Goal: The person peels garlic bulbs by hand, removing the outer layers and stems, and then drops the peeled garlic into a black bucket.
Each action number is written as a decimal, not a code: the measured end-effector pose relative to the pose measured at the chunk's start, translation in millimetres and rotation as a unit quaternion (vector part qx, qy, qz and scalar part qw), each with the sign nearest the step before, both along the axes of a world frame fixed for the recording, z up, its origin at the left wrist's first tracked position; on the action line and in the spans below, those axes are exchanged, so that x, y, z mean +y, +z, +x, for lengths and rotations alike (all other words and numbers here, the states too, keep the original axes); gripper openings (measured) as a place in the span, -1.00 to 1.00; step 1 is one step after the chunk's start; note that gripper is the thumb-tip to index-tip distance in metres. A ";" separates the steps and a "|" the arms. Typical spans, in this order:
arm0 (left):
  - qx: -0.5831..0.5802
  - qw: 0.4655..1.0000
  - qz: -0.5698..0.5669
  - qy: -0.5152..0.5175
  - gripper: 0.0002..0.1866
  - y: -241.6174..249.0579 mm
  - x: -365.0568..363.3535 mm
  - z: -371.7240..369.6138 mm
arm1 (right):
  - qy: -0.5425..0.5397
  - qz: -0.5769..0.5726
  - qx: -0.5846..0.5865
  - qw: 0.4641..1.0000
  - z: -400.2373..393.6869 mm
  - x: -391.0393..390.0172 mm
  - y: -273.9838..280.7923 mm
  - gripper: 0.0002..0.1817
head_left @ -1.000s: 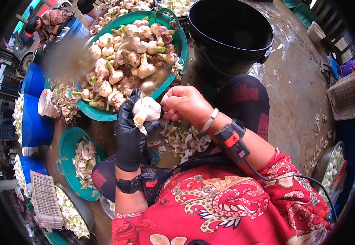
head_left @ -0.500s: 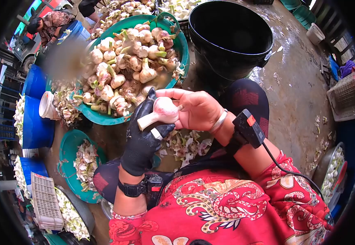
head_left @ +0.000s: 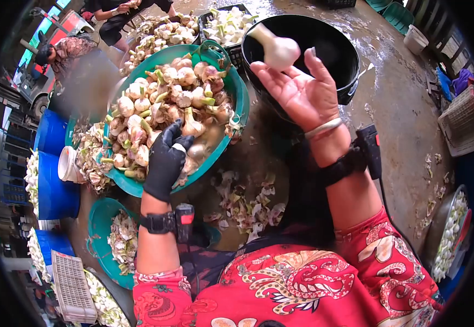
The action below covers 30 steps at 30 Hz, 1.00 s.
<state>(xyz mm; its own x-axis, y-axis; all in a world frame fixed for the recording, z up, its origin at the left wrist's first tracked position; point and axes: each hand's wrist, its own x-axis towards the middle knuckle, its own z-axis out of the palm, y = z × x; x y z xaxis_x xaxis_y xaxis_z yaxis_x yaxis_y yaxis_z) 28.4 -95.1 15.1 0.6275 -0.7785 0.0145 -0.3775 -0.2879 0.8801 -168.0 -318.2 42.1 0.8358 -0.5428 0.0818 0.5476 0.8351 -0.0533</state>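
My right hand (head_left: 308, 92) is bare and open, palm up, over the near rim of the black bucket (head_left: 324, 49). A peeled white garlic bulb with its stem (head_left: 282, 53) is just above its fingertips, slightly blurred and apparently loose. My left hand (head_left: 166, 155), in a black glove with a white band on one digit, reaches into the green basin (head_left: 133, 188). Its visible fingers are apart beside a garlic bulb with a stem (head_left: 193, 126); the rest of the fingers are hidden. Unpeeled garlic bulbs (head_left: 139, 106) fill the basin, with brownish water at its right side.
Peelings (head_left: 248, 204) litter the wet floor before me. A smaller green tub (head_left: 103, 240) holds more skins. Blue tubs (head_left: 57, 177) stand at left, and a black crate of peeled garlic (head_left: 229, 27) behind the basin. Two other people work at the upper left.
My hands have parted. The right hand has carried the peeled garlic bulb up and right to the black bucket and opened under it. The left hand has moved into the basin among the bulbs.
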 end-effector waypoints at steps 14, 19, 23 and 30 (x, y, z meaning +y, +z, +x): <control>0.179 0.982 0.052 -0.006 -0.57 -62.6 -35.4 35.2 | 0.087 -0.280 0.378 0.878 54.2 38.5 -48.9 -0.84; 0.195 0.977 -0.089 0.000 -0.81 -22.5 -4.1 3.7 | 0.097 -0.417 0.380 0.820 54.1 59.0 -50.9 -0.56; 0.122 0.986 -0.114 -0.005 -0.68 -12.1 18.7 -20.9 | 0.047 -0.524 0.242 0.816 58.9 96.9 -60.1 -0.12; 0.251 0.948 -0.183 0.072 -0.75 8.8 26.3 -40.8 | 0.078 -0.422 0.186 0.884 62.9 112.4 -57.7 -0.28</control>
